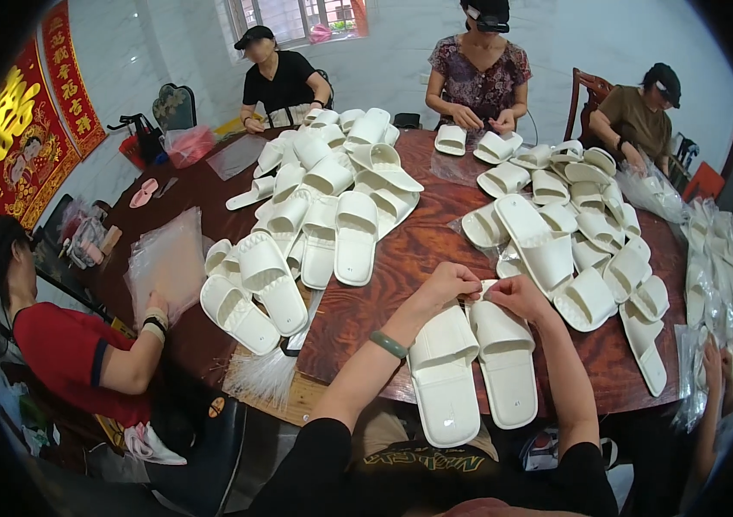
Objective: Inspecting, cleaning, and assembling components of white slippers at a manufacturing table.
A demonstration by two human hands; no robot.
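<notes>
Slippers [474, 366] lie paired, soles up, on bench [383, 267]; left hand [448, 284] and right hand [517, 295] pinch their near-touching ends: keep edges aligned

Even, bright daylight enters from the window [297, 17] at the top; the polished table [401, 258] shows soft glare. Fisheye bending and dark vignetting mark the rim.

Fingertips of left hand [446, 284] and right hand [517, 295] hidden where they meet over the slipper pair [472, 366]; table [401, 258] near edge hidden beneath slipper heels.
</notes>
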